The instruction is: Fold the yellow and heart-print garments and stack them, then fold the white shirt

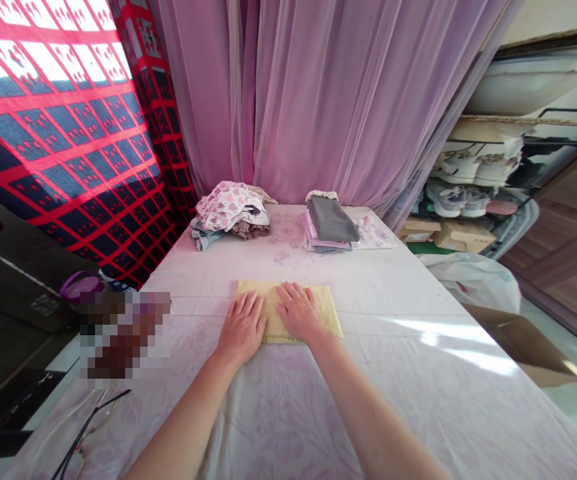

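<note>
A folded pale yellow cloth (325,313) lies flat in front of me on the floral bedsheet (398,413). On its left end rests my left hand (243,325), palm down with the fingers stretched out. My right hand (299,312) presses flat near its middle, fingers spread and pointing forward. Neither hand grips anything. What kind of garment or linen the yellow cloth is, I cannot tell.
A crumpled heap of clothes (228,210) is at the far left, a neat folded stack (331,223) at the far right. Purple curtains (308,100) hang behind. Cables (85,427) lie at the left edge; a cardboard box (518,340) and shoe rack (483,167) stand right.
</note>
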